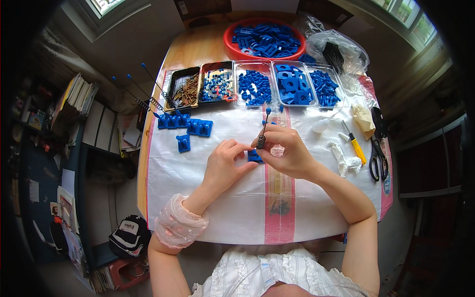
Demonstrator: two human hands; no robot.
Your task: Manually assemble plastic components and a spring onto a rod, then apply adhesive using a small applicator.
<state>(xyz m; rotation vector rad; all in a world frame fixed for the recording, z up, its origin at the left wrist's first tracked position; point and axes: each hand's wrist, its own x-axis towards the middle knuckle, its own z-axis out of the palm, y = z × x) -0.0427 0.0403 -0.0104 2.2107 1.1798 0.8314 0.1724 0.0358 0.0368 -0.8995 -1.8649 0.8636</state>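
At the middle of the table, my right hand (289,151) pinches a thin dark rod with a coil spring (261,142) at its lower end and a blue tip on top. The rod stands nearly upright. Directly under the spring is a small blue plastic base (254,156), partly hidden by my fingers. My left hand (223,162) closes on that base, thumb and index finger at its sides. Whether the spring sits in the base I cannot tell. To the left stand blue bases (199,127) in a group, some carrying sprung rods, and one single blue base (183,143).
Behind my hands is a row of trays: brown screws (187,91), small metal-and-blue parts (217,84), and blue pieces (295,84). A red basin (227,43) of blue parts stands farther back. At right lie a yellow-handled screwdriver (357,150), black scissors (379,161) and crumpled white plastic (345,159).
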